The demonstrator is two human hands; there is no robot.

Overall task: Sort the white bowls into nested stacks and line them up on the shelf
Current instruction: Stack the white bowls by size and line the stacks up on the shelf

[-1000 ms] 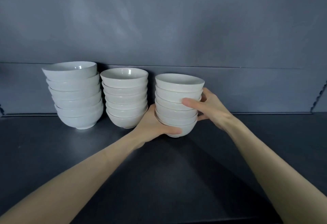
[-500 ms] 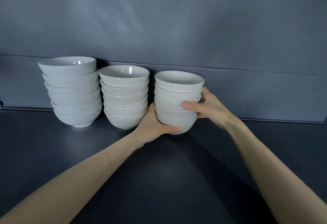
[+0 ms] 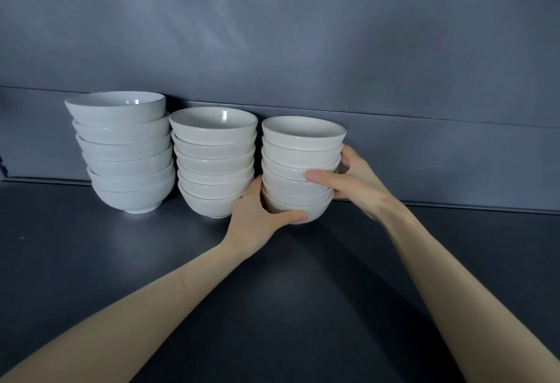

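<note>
Farthest to the left of the fingers, a nested stack of white bowls, the left stack (image 3: pixel 127 155), is standing on the dark shelf (image 3: pixel 106 261), close to the grey back wall (image 3: pixel 303 34) and well apart from both hands. Its top bowl is tilting a little to the left.

Just beside it, the middle stack (image 3: pixel 213 164) is sitting upright on the shelf. Its lower right side is lying right against the back of the left hand (image 3: pixel 254 225), though whether they are touching cannot be told.

The left hand is reaching in between the middle stack and the right stack (image 3: pixel 300 167). Its thumb (image 3: pixel 291 217) is curling across the front of the bottom bowl, and its other fingers are passing out of sight behind that bowl, so the hand is gripping the base of the right stack.

The right stack is standing upright between the two hands, in line with the other two stacks and near the back wall. Whether its foot is resting on the shelf or hanging just above it cannot be told.

The right hand (image 3: pixel 354 182) is clasping the same stack at mid height. Its thumb (image 3: pixel 321 177) is pressing across the front of the middle bowls, and its fingers (image 3: pixel 348 155) are wrapping around the far right side, up near the second rim.
</note>
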